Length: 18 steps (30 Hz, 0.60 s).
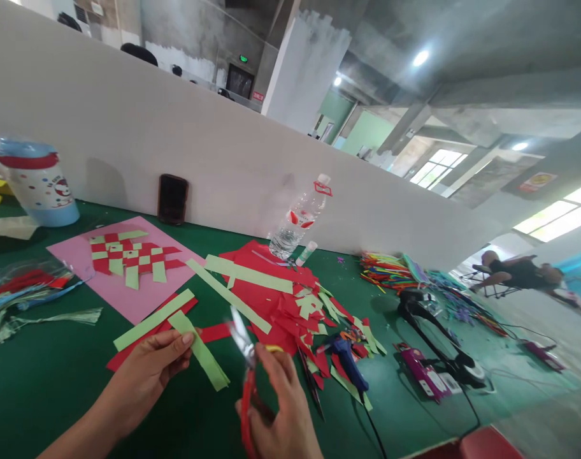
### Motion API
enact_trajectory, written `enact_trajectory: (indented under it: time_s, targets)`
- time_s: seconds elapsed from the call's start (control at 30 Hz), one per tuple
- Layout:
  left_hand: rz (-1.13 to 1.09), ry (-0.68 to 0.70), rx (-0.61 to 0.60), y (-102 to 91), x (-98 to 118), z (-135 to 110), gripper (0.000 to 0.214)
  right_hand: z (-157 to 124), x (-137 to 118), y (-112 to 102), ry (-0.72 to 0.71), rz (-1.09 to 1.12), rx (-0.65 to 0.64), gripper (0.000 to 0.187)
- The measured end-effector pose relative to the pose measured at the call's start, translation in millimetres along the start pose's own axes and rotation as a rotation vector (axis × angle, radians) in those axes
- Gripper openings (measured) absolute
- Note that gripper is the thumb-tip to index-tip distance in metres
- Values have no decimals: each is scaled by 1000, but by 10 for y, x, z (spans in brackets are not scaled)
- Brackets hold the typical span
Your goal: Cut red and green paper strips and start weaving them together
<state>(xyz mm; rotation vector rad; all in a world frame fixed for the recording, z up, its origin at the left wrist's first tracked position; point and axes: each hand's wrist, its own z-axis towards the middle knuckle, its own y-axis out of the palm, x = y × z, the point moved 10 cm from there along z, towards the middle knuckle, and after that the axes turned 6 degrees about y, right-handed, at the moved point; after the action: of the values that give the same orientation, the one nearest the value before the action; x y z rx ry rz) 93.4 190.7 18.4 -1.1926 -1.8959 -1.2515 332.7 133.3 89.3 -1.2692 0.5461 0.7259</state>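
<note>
My left hand [147,370] pinches the end of a light green paper strip [199,350] that slants down to the right over the green table [56,376]. My right hand [281,408] grips red-handled scissors [245,370], their blades open and pointing up, just right of the strip. A long green strip [151,319] on red paper lies just behind my left hand. Behind the scissors lies a heap of red paper with green strips [281,293].
A pink sheet with a red-and-green woven patch [128,255] lies at left. A clear water bottle [297,220] and a glue stick [306,253] stand by the white partition. A blue glue gun [348,363], cables, coloured sticks [386,268] and a lidded cup [37,182] surround the work area.
</note>
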Motion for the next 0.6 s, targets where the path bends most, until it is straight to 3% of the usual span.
enact_trajectory:
  time_s: [0.1, 0.27, 0.6]
  targets:
    - [-45, -15, 24, 5, -15, -7, 49, -35, -176, 268, -109, -123, 19, 82]
    - [-94, -24, 46, 24, 2, -29, 51, -36, -243, 480, -168, -230, 73, 82]
    - [-114, -37, 44, 48, 10, -62, 51, -24, -355, 455, -229, -310, 44, 86]
